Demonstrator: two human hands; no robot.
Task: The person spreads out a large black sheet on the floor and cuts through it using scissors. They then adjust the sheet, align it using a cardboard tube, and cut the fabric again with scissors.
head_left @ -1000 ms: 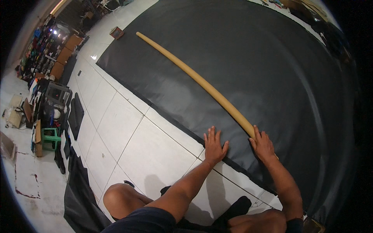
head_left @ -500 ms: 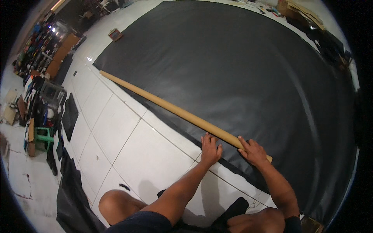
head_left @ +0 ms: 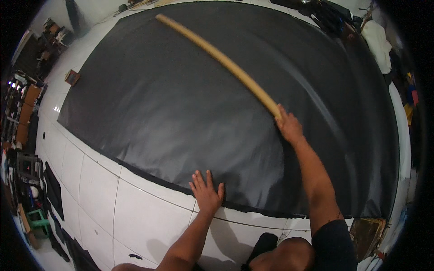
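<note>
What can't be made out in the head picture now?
Head view:
Tan tube, near end: hidden by the right hand.
That hand's grip: its own back hides the palm.
Far-left clutter: too small, dim near the rim.
Left knee: cut off by the lower edge.

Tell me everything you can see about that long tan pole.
The long tan pole is slender, round and plain, perhaps cardboard or wood; whether it is hollow I can't tell. It looks bowed, though this wide lens bends straight edges. It appears to lie on the black sheet, slanting from the far left toward the person. The right hand's grip covers its near end; whether the fingers wrap around it is unclear.
</note>
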